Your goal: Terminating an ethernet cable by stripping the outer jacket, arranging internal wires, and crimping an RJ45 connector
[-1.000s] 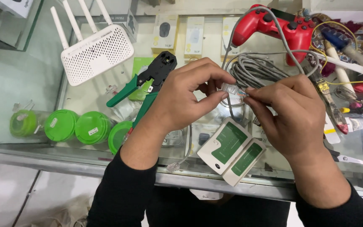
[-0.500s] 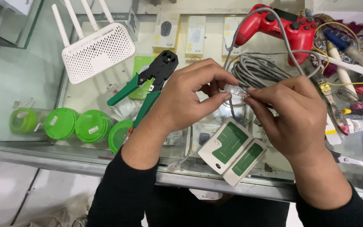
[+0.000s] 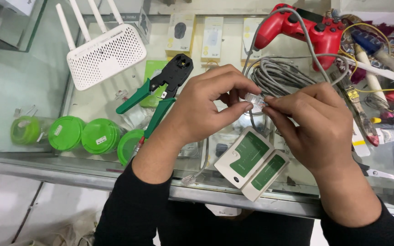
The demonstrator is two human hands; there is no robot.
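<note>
My left hand [image 3: 206, 107] pinches a small clear plastic cable connector [image 3: 254, 99] between thumb and fingers. My right hand [image 3: 313, 125] meets it from the right, fingertips closed on the end of the grey cable at the connector. The grey network cable [image 3: 279, 75] lies coiled just behind my hands and loops up over a red game controller [image 3: 306, 29]. A white and green two-part cable tester [image 3: 251, 163] lies on the glass counter under my hands. A green-handled crimping tool [image 3: 165, 86] rests to the left of my left hand.
A white router with several antennas [image 3: 106, 50] stands at the back left. Green round lidded containers [image 3: 83, 135] line the near left under the glass. Small boxed items [image 3: 213, 36] sit at the back. Screwdrivers, tubes and wires [image 3: 375, 68] clutter the right side. The counter's metal front edge [image 3: 46, 166] runs below.
Both hands stay together at the connector with only slight finger shifts. Nothing else has moved.
</note>
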